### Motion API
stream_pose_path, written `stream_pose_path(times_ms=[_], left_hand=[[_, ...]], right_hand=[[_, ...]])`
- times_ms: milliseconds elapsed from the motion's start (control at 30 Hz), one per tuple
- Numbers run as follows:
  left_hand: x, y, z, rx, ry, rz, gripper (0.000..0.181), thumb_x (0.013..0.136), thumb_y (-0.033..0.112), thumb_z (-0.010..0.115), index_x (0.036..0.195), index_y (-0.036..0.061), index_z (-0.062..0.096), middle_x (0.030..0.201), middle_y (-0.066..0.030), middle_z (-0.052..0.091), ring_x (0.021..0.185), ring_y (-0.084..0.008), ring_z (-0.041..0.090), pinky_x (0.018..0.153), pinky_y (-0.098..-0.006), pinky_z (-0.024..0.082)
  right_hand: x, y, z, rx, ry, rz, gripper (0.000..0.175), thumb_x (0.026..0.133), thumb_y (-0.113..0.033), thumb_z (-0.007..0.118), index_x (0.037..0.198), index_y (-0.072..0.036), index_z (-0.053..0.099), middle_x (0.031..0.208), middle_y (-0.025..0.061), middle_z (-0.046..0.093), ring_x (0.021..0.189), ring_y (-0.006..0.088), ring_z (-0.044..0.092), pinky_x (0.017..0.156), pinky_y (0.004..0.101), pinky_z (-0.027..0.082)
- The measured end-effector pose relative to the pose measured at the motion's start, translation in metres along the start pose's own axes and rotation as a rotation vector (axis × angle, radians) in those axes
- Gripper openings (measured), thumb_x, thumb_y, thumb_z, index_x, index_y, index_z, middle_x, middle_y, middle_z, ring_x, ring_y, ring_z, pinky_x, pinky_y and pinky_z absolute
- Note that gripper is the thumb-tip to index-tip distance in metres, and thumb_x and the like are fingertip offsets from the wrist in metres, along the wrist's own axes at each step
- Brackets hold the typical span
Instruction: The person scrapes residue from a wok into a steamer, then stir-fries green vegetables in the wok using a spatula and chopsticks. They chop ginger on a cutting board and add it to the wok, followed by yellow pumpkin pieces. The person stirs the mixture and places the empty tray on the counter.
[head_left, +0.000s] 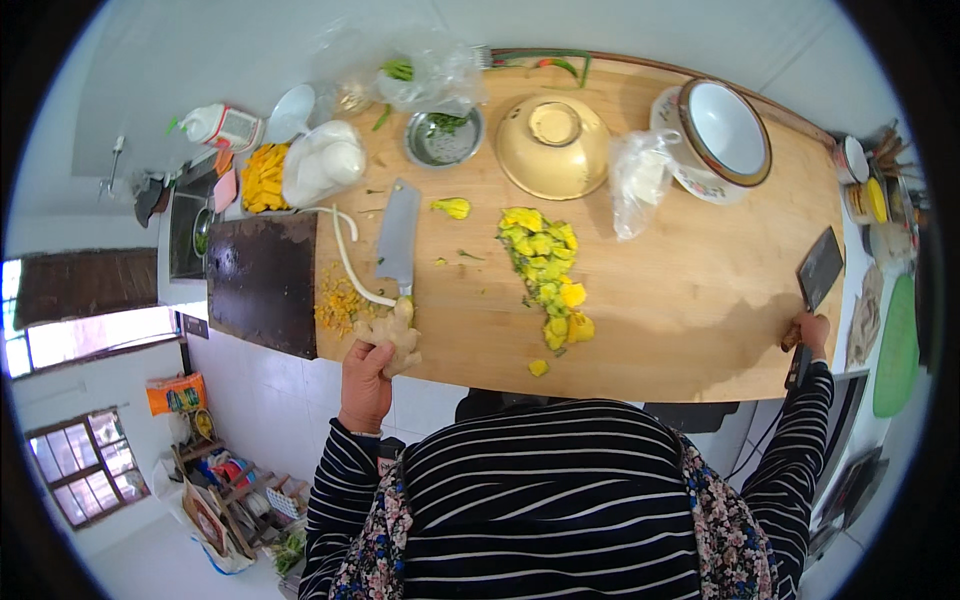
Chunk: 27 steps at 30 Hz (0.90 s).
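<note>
My left hand (367, 386) grips a piece of ginger root (395, 337) over the front left part of the wooden board (675, 300). Just behind the ginger lies a cleaver (398, 225), its handle partly hidden by the root. A white stalk (352, 262) curves beside the blade, and chopped orange bits (339, 300) are scattered to its left. At the far right my right hand (814, 334) holds a second, dark-bladed cleaver (820, 266) by its wooden handle. A heap of cut yellow-green blossoms (544, 270) lies mid-board, with a single yellow blossom (451, 207) to its left.
Along the back stand a metal bowl (445, 139), an upturned yellow bowl (553, 146), a clear plastic bag (642, 180) and stacked bowls (726, 135). Sliced orange pieces (265, 178) and a bag of white items (325, 163) sit at the back left. Jars (866, 201) line the right side.
</note>
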<state>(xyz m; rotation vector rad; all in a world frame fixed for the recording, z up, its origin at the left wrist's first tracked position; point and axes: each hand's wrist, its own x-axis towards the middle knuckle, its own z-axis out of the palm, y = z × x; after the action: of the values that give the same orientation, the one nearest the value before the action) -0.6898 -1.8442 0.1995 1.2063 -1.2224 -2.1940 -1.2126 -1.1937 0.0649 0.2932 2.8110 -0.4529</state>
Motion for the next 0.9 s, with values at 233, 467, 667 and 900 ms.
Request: stream_pose_path(times_ms=[233,467,667,900], left_hand=[[0.016,0.02,-0.08,-0.077,0.05,0.111,0.033,0.092,0.008,0.06,0.123,-0.0027,0.057,0.119,-0.0119,0.065,0.106,-0.0221,0.064,0.093,-0.0367,0.053],[0.063,0.062,-0.205,0.057,0.034,0.167,0.038,0.089,0.001,0.063,0.126,-0.0022,0.055,0.119,-0.0109,0.063,0.109,-0.0202,0.062,0.093,-0.0348,0.052],[0.097,0.093,-0.285,0.188,-0.007,0.198,0.053,0.086,0.0,0.066,0.133,-0.0035,0.041,0.12,-0.0136,0.061,0.108,-0.0214,0.062,0.092,-0.0338,0.052],[0.138,0.075,-0.328,0.51,-0.006,0.259,0.057,0.084,0.007,0.069,0.132,-0.0052,0.041,0.116,-0.0163,0.063,0.102,-0.0251,0.064,0.089,-0.0339,0.051]], right_hand=[[-0.114,-0.113,0.009,-0.086,0.387,-0.322,0.031,0.089,-0.025,0.067,0.102,0.003,0.061,0.086,0.0183,0.066,0.083,0.0308,0.066,0.071,0.041,0.05],[-0.429,-0.355,0.164,0.427,-0.174,-0.916,0.011,0.09,-0.004,0.065,0.099,0.001,0.066,0.084,0.0167,0.066,0.076,0.023,0.066,0.068,0.0336,0.052],[-0.562,-0.479,0.26,0.135,-0.245,-0.787,0.038,0.079,-0.026,0.074,0.099,0.003,0.062,0.072,0.0211,0.064,0.065,0.0367,0.066,0.059,0.0425,0.052],[-0.545,-0.489,0.269,0.508,-0.432,-0.385,0.042,0.064,-0.018,0.079,0.094,0.006,0.063,0.076,0.014,0.068,0.065,0.021,0.063,0.062,0.0354,0.052]])
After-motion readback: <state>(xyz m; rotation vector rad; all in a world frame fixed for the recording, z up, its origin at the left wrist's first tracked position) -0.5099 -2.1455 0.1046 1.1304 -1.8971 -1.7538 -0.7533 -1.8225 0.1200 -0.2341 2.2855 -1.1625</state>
